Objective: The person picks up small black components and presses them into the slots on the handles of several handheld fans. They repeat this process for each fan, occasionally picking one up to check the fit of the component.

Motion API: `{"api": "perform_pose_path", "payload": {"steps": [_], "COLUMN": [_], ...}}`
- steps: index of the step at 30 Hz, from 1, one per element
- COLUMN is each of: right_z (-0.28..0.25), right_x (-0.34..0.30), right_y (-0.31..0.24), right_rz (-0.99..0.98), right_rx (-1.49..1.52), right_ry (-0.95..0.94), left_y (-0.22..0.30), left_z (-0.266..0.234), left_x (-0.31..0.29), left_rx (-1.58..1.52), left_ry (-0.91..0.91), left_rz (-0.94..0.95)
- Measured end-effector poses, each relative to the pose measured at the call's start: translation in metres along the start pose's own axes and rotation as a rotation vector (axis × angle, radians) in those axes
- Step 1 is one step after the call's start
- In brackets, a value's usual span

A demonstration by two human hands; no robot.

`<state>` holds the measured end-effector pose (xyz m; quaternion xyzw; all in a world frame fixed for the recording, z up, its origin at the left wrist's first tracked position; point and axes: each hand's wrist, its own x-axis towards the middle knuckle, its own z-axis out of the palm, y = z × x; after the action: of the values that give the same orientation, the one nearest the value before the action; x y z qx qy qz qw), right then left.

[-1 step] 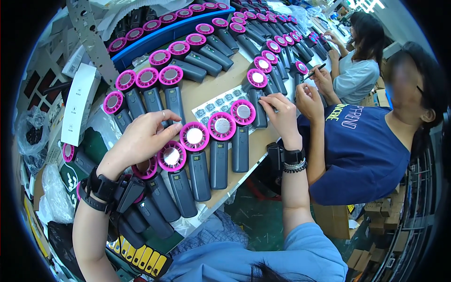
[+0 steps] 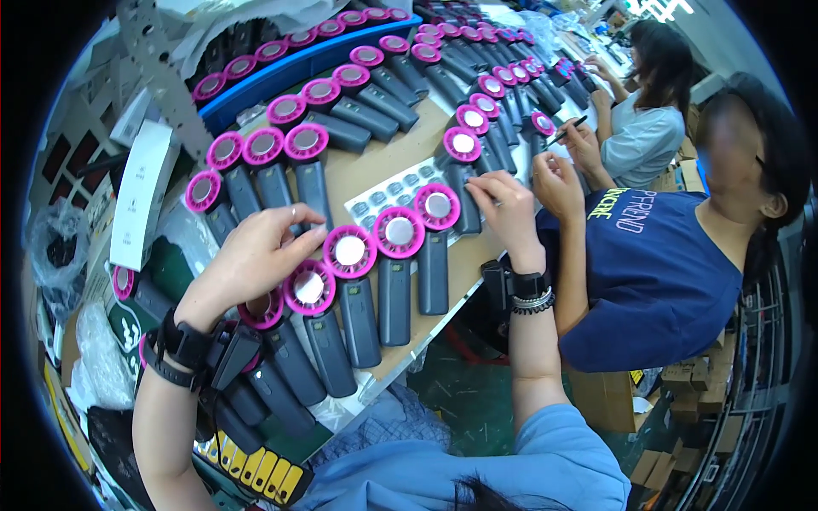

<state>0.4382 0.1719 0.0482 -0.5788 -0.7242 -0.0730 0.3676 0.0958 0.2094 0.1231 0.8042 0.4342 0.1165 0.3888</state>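
Observation:
Rows of hand-held fans with round pink heads and dark grey handles lie on a brown table (image 2: 358, 170). My left hand (image 2: 256, 255) rests with spread fingers over the near row, fingertips at the pink head of one fan (image 2: 349, 249) and beside another fan (image 2: 308, 288). My right hand (image 2: 504, 211) hovers with its fingers pinched together next to a fan (image 2: 437, 207) and a white sheet of small grey stickers (image 2: 388, 194). Whether it holds anything is too small to tell. Both wrists wear black bands.
A person in a dark blue shirt (image 2: 656, 272) sits close on the right, with a hand (image 2: 558, 183) at the table edge. Farther back, another person (image 2: 639, 140) holds a pen (image 2: 567, 129). A white box (image 2: 141, 192) stands at left, and yellow parts (image 2: 256, 473) lie near me.

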Motion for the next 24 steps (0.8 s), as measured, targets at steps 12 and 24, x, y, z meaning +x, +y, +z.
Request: {"api": "perform_pose_path", "payload": {"steps": [12, 24], "right_z": [-0.005, 0.005], "right_x": [0.002, 0.004], "right_y": [-0.007, 0.002], "right_rz": [-0.044, -0.090], "right_rx": [0.037, -0.030], "right_ry": [-0.060, -0.027], "left_y": [0.008, 0.010], "left_z": [-0.002, -0.007], "left_x": [-0.014, -0.027], "left_rx": [-0.021, -0.118], "left_ry": [-0.021, -0.044], "left_rz": [-0.029, -0.027]}}
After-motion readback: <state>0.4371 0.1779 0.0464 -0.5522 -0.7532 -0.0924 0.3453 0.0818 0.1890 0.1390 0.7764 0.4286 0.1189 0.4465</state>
